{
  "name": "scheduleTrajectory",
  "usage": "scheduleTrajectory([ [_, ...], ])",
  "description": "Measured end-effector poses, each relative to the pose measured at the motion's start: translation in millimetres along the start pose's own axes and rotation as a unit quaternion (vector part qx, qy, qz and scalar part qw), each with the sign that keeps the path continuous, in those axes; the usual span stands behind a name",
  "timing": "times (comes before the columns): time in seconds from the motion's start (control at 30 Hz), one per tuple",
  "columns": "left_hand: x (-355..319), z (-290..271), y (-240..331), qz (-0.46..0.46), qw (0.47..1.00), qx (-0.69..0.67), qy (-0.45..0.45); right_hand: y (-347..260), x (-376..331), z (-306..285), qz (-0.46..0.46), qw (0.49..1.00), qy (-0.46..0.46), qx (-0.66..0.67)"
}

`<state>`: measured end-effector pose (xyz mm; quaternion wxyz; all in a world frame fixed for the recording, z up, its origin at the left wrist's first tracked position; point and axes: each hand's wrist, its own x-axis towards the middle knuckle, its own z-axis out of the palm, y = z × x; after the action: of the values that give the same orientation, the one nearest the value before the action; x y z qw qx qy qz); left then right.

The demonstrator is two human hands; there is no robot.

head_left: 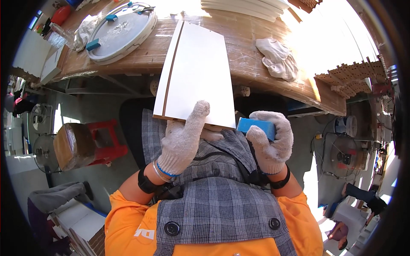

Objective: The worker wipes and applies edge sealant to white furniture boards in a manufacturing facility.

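A white panel [200, 72] with a brown groove along its left side lies with its far end on the wooden table and its near end over my lap. My left hand [183, 138], in a whitish knitted glove, grips the near edge, thumb on top and the fingers underneath, partly hidden. To the right of the panel's near corner, my gloved right hand [273, 141] holds a blue sponge block [256, 127] between thumb and fingers. The sponge is close to the panel's edge; whether they touch I cannot tell.
On the wooden table [141, 55] stand a round white tray [124, 32] with blue blocks, a crumpled cloth [277, 59] and stacked white panels [247, 7]. A red stool [106, 143] with a carton [74, 146] is at left, a fan [344, 155] at right. Other people are behind.
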<state>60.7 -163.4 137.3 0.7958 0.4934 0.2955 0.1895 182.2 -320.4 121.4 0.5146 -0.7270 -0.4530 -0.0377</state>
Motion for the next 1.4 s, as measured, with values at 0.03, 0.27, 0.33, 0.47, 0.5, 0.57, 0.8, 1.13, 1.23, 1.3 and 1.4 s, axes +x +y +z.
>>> scheduleTrajectory([
  [0.03, -0.2, 0.1, 0.5, 0.002, 1.000, 0.000, -0.003, 0.1, 0.1, -0.1, 0.000, 1.000, -0.001, 0.000],
  [0.27, 1.8, -2.7, -3.0, 0.000, 1.000, 0.006, -0.005, -3.2, 2.7, -1.0, 0.009, 1.000, 0.003, -0.004],
  [0.33, 0.9, -1.7, -2.2, -0.005, 1.000, 0.009, 0.002, -3.0, 2.8, -0.8, 0.003, 1.000, 0.009, -0.016],
  [0.47, 1.0, -4.3, -4.4, -0.018, 0.999, 0.027, -0.002, -8.4, 4.8, 4.6, 0.072, 0.997, 0.021, 0.028],
  [0.5, 1.1, -4.7, -4.6, -0.015, 0.999, 0.030, -0.003, -9.7, 6.2, 5.2, 0.080, 0.996, 0.014, 0.038],
  [0.57, 1.0, -4.5, -4.0, -0.012, 0.999, 0.034, -0.004, -9.8, 7.9, 5.1, 0.061, 0.998, 0.010, 0.019],
  [0.8, 0.2, -3.6, -5.0, -0.002, 1.000, 0.015, -0.014, -11.4, 10.1, 2.1, 0.041, 0.999, -0.003, -0.028],
  [1.13, -0.8, -8.5, -6.3, -0.030, 0.999, 0.002, -0.013, -10.0, 7.7, -2.0, 0.014, 0.997, -0.036, -0.059],
  [1.23, -0.3, -5.5, -2.4, -0.018, 1.000, 0.012, -0.008, -3.1, 3.4, -1.9, -0.051, 0.997, -0.004, -0.056],
  [1.3, 0.9, -7.0, -5.5, -0.015, 1.000, 0.006, -0.013, 0.2, 2.2, -3.0, -0.111, 0.992, -0.009, -0.053],
  [1.4, 0.1, -5.6, -2.7, -0.020, 1.000, -0.005, -0.012, -1.2, -2.1, -1.1, -0.174, 0.980, -0.001, -0.098],
])
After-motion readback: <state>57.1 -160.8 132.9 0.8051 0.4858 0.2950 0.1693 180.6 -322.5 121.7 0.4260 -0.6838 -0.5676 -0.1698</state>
